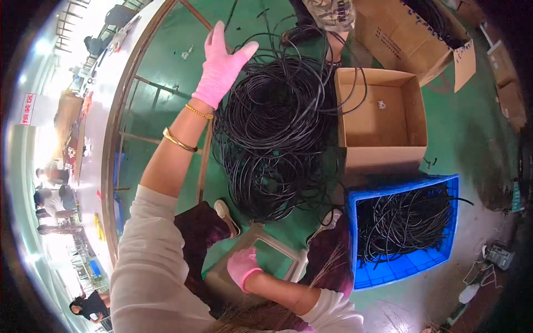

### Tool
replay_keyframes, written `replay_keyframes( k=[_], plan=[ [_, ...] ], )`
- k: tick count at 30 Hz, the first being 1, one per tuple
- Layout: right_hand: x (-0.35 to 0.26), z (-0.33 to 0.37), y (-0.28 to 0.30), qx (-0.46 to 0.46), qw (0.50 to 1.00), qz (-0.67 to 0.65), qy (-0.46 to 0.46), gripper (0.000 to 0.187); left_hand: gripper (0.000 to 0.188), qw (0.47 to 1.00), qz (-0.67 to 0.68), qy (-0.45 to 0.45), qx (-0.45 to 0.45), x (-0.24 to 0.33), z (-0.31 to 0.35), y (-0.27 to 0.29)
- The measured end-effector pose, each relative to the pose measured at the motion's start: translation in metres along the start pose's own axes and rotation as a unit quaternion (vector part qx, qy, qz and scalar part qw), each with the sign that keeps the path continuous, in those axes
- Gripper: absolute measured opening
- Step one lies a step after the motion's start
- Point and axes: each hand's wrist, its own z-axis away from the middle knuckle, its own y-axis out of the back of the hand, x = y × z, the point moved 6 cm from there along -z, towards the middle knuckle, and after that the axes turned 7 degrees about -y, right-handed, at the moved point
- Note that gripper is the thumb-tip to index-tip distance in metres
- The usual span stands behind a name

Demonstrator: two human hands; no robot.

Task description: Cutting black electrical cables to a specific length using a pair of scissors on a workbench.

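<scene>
My left hand (pixel 219 69), in a pink glove, reaches out at the upper left of a large heap of coiled black cables (pixel 277 105). Its thumb and fingers are spread apart, and nothing shows between them. Loose cable loops pass close by its fingertips. Lower down, my right hand (pixel 244 267), also gloved in pink, is over a beige plastic stool-like frame (pixel 275 241) between my legs. Its fingers look curled in; what they hold, if anything, is hidden. The cable heap lies on the green floor in front of my feet.
Right of the heap stands an open cardboard box (pixel 383 133) with a small white scrap inside. Nearer is a blue crate (pixel 408 272) of short black cables. A larger carton (pixel 388 33) and another person's leg (pixel 336 44) are at the far side. A long table (pixel 119 100) runs along the left.
</scene>
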Motion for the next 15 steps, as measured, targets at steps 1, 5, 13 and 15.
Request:
replay_keyframes(
  k=[1, 5, 13, 15],
  plan=[
    [0.001, 0.0, 0.0, -0.008, 1.0, -0.01, -0.001, 0.023, 0.099, 1.0, 0.0, 0.024, -0.002, -0.001, -0.002, 0.001],
    [0.002, -0.002, 0.001, -0.033, 0.999, -0.017, 0.018, 0.023, 0.1, 0.997, 0.021, 0.072, 0.009, -0.005, -0.007, 0.01],
    [0.005, -0.001, 0.005, -0.055, 0.998, -0.033, 0.012, 0.023, 0.107, 0.936, 0.272, 0.221, 0.01, -0.01, -0.006, 0.01],
    [0.005, -0.002, 0.004, -0.063, 0.998, -0.022, 0.021, 0.024, 0.108, 0.932, 0.285, 0.222, 0.005, -0.006, -0.008, 0.01]
  ],
)
